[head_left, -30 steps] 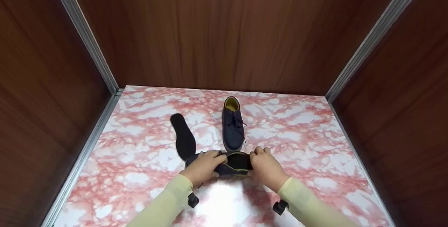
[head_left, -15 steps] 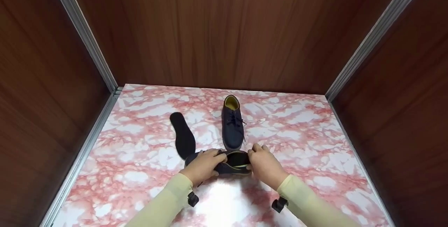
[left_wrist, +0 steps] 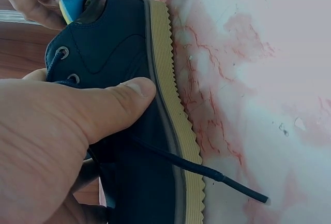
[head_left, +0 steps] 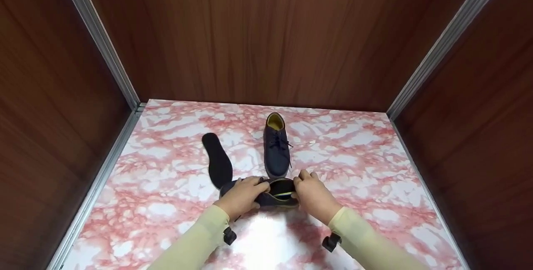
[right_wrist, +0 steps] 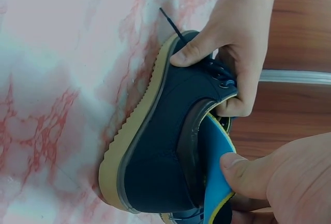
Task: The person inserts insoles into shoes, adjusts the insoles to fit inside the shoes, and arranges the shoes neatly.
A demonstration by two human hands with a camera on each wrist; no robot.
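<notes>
A dark blue lace-up shoe (right_wrist: 158, 136) with a tan ridged sole lies sideways on the table in front of me, toe to the left. My left hand (head_left: 243, 197) grips it around the laced part, thumb pressed on its side. At the heel end, my right hand (head_left: 315, 199) pinches an insole (right_wrist: 214, 149) with a blue underside and yellow edge. That insole stands tilted in the shoe's opening, its front part hidden inside. Just beyond, a matching shoe (head_left: 277, 157) stands upright, toe toward me. A loose black insole (head_left: 219, 164) lies flat to the left.
The table (head_left: 354, 157) has a red and white marbled surface. Brown wood-grain panels (head_left: 258, 41) close off the back and both sides, with grey metal rails (head_left: 102, 41) at the corners.
My right hand has shifted slightly left with the insole, and a bright strip of the insole now shows in the shoe's opening. My left hand keeps its hold on the shoe.
</notes>
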